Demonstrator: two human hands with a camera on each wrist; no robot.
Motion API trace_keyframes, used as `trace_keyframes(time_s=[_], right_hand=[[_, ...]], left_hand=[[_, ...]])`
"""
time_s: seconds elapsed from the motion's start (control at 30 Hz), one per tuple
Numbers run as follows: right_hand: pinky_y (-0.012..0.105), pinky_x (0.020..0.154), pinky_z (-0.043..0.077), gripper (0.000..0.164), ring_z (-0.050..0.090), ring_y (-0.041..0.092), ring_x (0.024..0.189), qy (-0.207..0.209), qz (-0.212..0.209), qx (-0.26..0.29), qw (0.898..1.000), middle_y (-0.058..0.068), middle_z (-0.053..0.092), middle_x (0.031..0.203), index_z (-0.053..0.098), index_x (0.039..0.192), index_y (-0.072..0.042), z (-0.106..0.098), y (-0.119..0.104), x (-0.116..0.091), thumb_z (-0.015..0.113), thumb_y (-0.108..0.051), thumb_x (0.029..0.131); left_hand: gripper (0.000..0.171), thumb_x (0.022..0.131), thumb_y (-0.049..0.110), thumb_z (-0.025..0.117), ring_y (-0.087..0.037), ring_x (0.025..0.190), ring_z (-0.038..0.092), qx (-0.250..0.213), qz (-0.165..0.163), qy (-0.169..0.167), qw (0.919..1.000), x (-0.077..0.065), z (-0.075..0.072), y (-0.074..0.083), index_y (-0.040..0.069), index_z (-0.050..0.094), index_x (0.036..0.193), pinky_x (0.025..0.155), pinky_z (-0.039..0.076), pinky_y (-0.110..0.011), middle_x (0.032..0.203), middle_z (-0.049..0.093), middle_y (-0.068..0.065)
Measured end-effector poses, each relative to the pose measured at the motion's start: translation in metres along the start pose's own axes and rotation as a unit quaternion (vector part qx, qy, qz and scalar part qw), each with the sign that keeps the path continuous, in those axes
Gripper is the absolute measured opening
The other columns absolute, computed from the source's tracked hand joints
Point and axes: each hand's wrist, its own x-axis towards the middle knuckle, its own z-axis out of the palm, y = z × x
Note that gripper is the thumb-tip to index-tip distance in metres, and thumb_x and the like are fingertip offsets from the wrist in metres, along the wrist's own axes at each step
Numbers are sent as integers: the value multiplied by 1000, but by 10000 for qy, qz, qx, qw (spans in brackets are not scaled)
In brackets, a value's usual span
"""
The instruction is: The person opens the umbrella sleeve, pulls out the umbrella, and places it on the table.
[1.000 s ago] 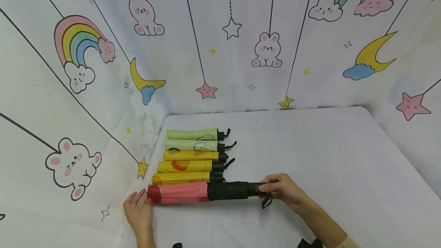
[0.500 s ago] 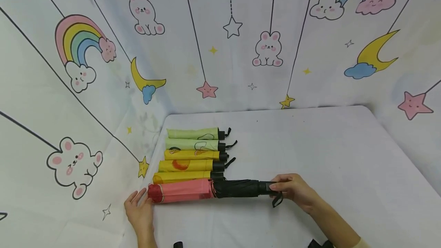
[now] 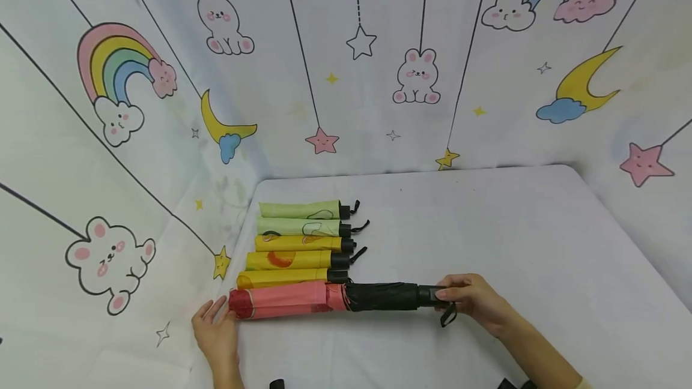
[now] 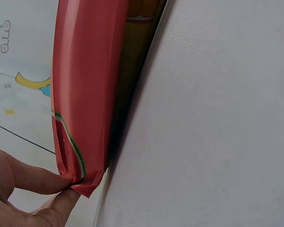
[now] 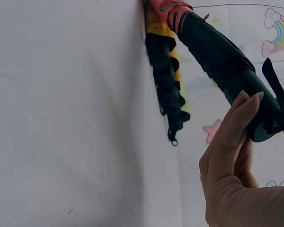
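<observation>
A black folded umbrella (image 3: 382,297) sticks partway out of a pink watermelon-print sleeve (image 3: 289,300), lying across the front of the row. My left hand (image 3: 217,335) pinches the sleeve's closed end; in the left wrist view, thumb and finger squeeze the gathered pink tip (image 4: 87,184). At the other end, my right hand (image 3: 476,300) grips the black handle (image 3: 430,296), with the wrist strap (image 3: 449,315) hanging below it. The right wrist view shows my fingers round the handle (image 5: 262,118).
Behind the pink sleeve lie several sleeved umbrellas side by side: yellow ones (image 3: 292,260) with orange prints and pale green ones (image 3: 297,227) farther back. They sit on the left of the white table (image 3: 486,227). A printed cloth (image 3: 367,95) hangs behind.
My right hand has moved to the right, drawing more of the black umbrella out of the pink sleeve. The left hand stays at the sleeve's closed end.
</observation>
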Motion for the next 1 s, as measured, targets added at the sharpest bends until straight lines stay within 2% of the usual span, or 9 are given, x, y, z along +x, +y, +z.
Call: trace_keyframes(time_s=[0.17, 0.5, 0.67, 0.83, 1.0], right_hand=[[34, 80, 53, 16, 68, 17, 88, -78, -21, 16, 10000, 0, 75, 89, 79, 97, -10, -5, 2, -5, 63, -7, 98], [35, 82, 52, 18, 68, 18, 90, -116, 34, 16, 9999, -1, 74, 93, 79, 100, -10, -18, 7, -16, 61, -6, 99], [36, 84, 52, 18, 68, 19, 91, -141, 60, 7, 9999, -1, 74, 93, 78, 101, -10, -23, 9, -22, 61, -7, 99], [37, 86, 51, 19, 67, 20, 93, -147, 104, -12, 9998, -1, 74, 96, 78, 103, -9, -29, 10, -27, 60, -7, 100], [37, 85, 51, 20, 67, 19, 93, -171, 102, -6, 9998, -1, 74, 95, 78, 103, -8, -36, 12, -31, 59, -6, 100]], left_hand=[[71, 94, -17, 54, -46, 132, 57, 31, -6, -8, 10000, 0, 1, 1, -2, 26, 157, 72, 51, -5, 154, 48, -28], [71, 94, -18, 53, -47, 133, 56, -7, -32, -12, 10000, 0, 3, 1, -1, 26, 157, 72, 51, -5, 154, 47, -29], [70, 94, -18, 54, -48, 131, 57, -94, 23, -47, 9999, 0, 1, 1, -3, 26, 156, 80, 54, -12, 153, 48, -29], [70, 93, -18, 54, -48, 131, 57, -125, 66, -49, 9999, 0, 1, -1, -4, 26, 156, 74, 52, -7, 153, 48, -30], [69, 95, -16, 54, -48, 132, 56, -107, 74, -36, 9999, 0, 1, -1, -4, 26, 156, 76, 52, -8, 153, 48, -30]])
